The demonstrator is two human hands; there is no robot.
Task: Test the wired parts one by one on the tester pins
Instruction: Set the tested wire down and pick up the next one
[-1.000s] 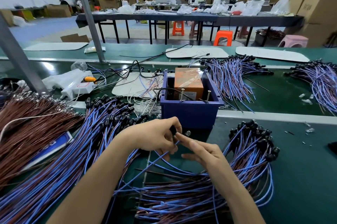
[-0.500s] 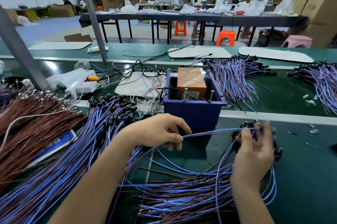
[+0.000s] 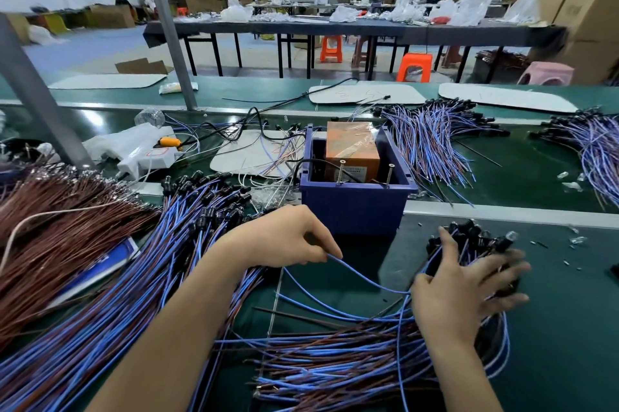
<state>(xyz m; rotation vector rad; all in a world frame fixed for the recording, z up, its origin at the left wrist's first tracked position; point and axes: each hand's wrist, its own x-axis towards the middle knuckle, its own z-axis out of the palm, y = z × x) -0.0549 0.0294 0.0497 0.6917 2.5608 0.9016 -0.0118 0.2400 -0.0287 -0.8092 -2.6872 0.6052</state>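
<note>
Since half a second ago the right hand has dropped onto the bundle at 4 o'clock, and the once-taut wire now sags. The left hand pinches that blue wire's end between thumb and fingers. The right fingers lie spread and released over the bundle's black caps. At 12 o'clock from the left hand, the blue box with two upright pins stands on the table. The wire lies well short of the pins.
</note>
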